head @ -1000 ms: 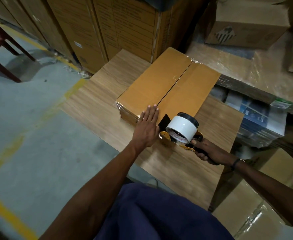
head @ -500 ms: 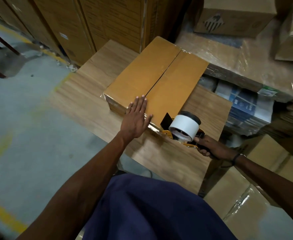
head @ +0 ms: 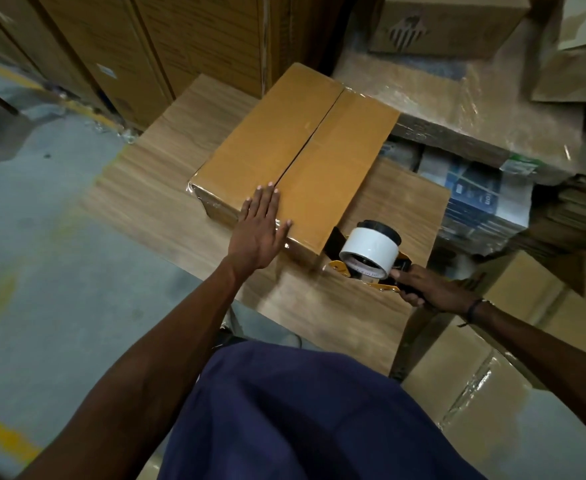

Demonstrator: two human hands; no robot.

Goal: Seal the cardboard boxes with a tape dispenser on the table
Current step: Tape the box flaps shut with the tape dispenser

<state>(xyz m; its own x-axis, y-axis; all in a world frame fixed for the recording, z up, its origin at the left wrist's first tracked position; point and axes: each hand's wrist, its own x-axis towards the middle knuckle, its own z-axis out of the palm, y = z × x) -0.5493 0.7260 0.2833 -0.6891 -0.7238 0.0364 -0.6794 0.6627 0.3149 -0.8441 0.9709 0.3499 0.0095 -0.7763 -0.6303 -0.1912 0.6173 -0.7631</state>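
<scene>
While the cardboard box (head: 284, 161) lies across the middle of the table (head: 167, 161), its centre seam runs lengthwise, away from me toward the far edge. My left hand (head: 258, 230), fingers flat and straight, presses the near end just left of that seam. My right hand (head: 433, 289) grips the tape dispenser (head: 364, 254) at the box's near right corner, so it must shift left to meet the seam.

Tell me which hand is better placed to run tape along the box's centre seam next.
Right. The right hand already grips the tape dispenser at the near end of the cardboard box, while the left hand lies flat on the box top, bracing it.
</scene>
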